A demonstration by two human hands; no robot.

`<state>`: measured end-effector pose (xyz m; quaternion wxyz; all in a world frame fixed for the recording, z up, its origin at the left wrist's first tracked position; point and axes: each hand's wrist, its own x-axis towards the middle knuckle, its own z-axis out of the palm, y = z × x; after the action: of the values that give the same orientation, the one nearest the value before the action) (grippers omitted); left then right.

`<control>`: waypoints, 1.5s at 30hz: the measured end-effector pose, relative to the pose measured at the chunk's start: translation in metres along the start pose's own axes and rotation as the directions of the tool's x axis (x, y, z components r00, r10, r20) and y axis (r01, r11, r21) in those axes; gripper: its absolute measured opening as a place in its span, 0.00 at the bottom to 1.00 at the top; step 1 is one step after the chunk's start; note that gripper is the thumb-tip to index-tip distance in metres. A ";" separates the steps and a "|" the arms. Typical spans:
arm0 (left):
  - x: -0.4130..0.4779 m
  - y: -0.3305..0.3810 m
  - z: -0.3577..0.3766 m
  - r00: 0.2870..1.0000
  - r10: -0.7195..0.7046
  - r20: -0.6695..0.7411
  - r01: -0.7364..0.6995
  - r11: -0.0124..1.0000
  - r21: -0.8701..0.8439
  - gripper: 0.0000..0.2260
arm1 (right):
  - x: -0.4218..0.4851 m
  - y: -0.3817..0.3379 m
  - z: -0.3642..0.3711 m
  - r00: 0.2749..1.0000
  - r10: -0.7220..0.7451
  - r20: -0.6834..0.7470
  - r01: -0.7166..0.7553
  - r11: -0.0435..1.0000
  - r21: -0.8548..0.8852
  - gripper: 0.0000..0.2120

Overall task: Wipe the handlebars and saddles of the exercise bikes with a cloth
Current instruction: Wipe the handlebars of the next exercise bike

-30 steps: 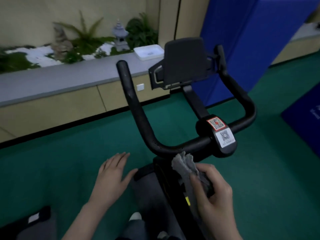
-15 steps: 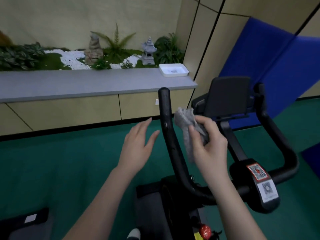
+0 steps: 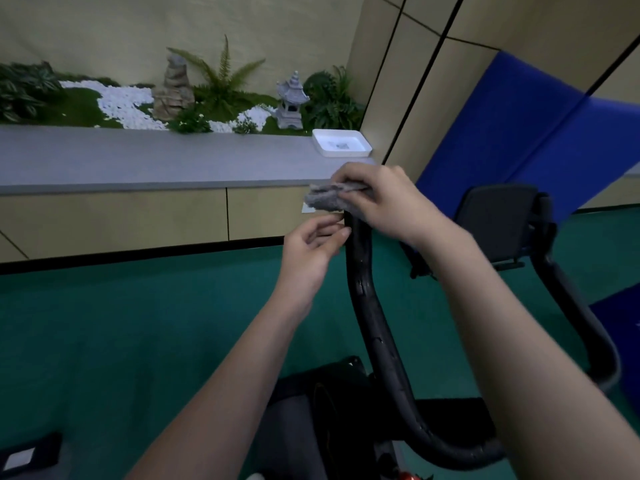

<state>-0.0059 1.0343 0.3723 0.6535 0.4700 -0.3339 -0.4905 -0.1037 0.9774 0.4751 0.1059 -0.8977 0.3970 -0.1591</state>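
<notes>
A black U-shaped handlebar [image 3: 372, 317] of an exercise bike rises in front of me, its left arm pointing up. My right hand [image 3: 388, 199] presses a grey cloth [image 3: 325, 200] over the top end of that left arm. My left hand [image 3: 311, 251] sits just left of the bar below the cloth, fingers curled, fingertips touching the bar. The right arm of the handlebar [image 3: 575, 306] and a black console panel [image 3: 498, 220] stand behind my right forearm. The saddle is out of view.
A long grey counter [image 3: 138, 161] runs along the wall, with a white tray [image 3: 341, 143], plants and a small stone lantern [image 3: 292, 102] on it. Blue padded mats [image 3: 519, 133] lean at the right. Green floor [image 3: 121, 334] lies to the left.
My right hand has carried the cloth from the bar's base up to the tip of the left arm. My left hand has risen to the bar below it.
</notes>
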 end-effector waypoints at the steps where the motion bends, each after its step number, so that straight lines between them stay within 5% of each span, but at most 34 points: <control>1: 0.001 0.000 -0.001 1.000 -0.006 0.008 0.006 1.000 -0.008 0.09 | 0.003 0.002 -0.003 1.000 0.011 0.029 -0.010 1.000 -0.013 0.07; 4: 0.001 0.000 -0.002 1.000 0.001 0.026 0.000 1.000 -0.020 0.10 | 0.004 0.005 -0.006 0.992 0.127 -0.024 -0.126 0.991 0.053 0.07; 9: 0.001 -0.003 -0.005 0.999 -0.010 0.047 0.013 0.998 -0.063 0.10 | -0.030 -0.005 0.033 0.849 0.302 -0.433 -0.250 0.952 0.174 0.08; 16: 0.001 -0.007 -0.006 0.996 -0.023 0.081 0.031 0.995 -0.096 0.12 | -0.070 -0.011 0.073 0.746 0.232 -0.624 -0.168 0.973 0.161 0.10; 21: -0.009 -0.020 -0.010 0.990 -0.072 0.124 0.085 0.991 -0.102 0.11 | -0.075 -0.009 0.074 0.710 0.236 -0.663 -0.149 0.971 0.187 0.10; 27: -0.014 -0.026 -0.011 0.982 -0.112 0.149 0.140 0.972 -0.188 0.08 | -0.085 -0.005 0.071 0.852 0.060 -0.521 -0.056 0.998 0.022 0.12; 37: -0.014 -0.025 -0.011 0.982 -0.125 0.142 0.152 0.968 -0.198 0.08 | -0.078 -0.007 0.065 0.898 -0.006 -0.440 0.024 0.999 0.037 0.13; 39: -0.014 -0.025 -0.011 0.982 -0.129 0.141 0.152 0.973 -0.173 0.08 | -0.092 -0.011 0.070 0.863 0.069 -0.501 -0.016 0.994 0.111 0.11; 43: -0.014 -0.023 -0.010 0.982 -0.141 0.126 0.159 0.977 -0.141 0.10 | -0.072 -0.018 0.062 0.648 0.280 -0.709 -0.118 0.956 0.269 0.09; 45: -0.014 -0.022 -0.010 0.982 -0.135 0.133 0.153 0.978 -0.139 0.10 | -0.051 -0.018 0.056 0.632 0.380 -0.675 -0.176 0.919 0.352 0.10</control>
<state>-0.0088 1.0492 0.3488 0.6278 0.4119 -0.3010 -0.5879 -0.1035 1.0314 0.4190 0.0750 -0.6640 0.5167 -0.5352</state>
